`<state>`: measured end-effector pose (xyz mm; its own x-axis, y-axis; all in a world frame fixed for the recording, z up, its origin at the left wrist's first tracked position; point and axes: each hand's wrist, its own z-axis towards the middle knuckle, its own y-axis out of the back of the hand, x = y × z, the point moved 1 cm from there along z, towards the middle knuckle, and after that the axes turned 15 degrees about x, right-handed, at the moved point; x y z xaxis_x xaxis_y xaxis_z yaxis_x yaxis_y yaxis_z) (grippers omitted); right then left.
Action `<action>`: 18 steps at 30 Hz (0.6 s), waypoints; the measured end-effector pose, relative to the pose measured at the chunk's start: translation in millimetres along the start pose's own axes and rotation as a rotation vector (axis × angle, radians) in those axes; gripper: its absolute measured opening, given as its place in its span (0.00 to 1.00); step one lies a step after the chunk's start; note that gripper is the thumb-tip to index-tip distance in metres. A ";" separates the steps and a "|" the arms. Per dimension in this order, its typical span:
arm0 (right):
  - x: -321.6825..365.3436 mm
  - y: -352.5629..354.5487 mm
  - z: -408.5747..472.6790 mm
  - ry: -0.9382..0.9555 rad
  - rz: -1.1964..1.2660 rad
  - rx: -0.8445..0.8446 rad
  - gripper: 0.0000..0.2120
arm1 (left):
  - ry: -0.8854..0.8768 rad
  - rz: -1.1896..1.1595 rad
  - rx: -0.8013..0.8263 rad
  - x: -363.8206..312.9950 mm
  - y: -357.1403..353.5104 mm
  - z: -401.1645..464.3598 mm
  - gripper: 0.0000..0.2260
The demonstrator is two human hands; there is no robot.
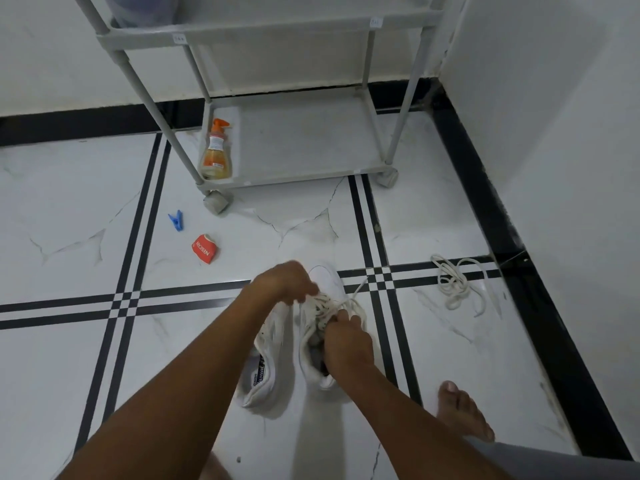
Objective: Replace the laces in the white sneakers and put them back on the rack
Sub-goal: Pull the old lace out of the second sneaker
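Note:
Two white sneakers lie side by side on the tiled floor: the right sneaker (329, 282) points away from me, and the left sneaker (266, 362) is tipped on its side with its insole showing. My left hand (284, 282) pinches a lace (323, 306) over the right sneaker's eyelets. My right hand (346, 341) grips the lace at the tongue, near the shoe's opening. One lace end (360, 284) sticks out towards the right. A loose bundle of white laces (457, 284) lies on the floor further right. The grey rack (298, 178) stands ahead against the wall.
An orange spray bottle (216, 154) stands on the rack's bottom shelf at its left. A blue clothes peg (176, 220) and a crumpled red packet (205, 249) lie on the floor left of the shoes. My bare foot (464, 410) rests at lower right. A white wall (554, 133) closes the right side.

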<state>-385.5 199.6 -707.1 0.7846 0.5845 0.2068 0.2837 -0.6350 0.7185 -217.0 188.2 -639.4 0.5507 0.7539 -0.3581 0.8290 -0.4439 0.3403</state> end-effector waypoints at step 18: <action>-1.1 -4.6 -0.3 -0.033 0.035 0.019 0.18 | -0.094 -0.737 -0.076 13.9 -42.4 7.3 0.15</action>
<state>-387.9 202.0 -710.4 0.8120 0.5451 0.2088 0.2663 -0.6643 0.6985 -243.8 213.9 -665.2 -0.1366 0.7972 -0.5881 0.9793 0.1981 0.0410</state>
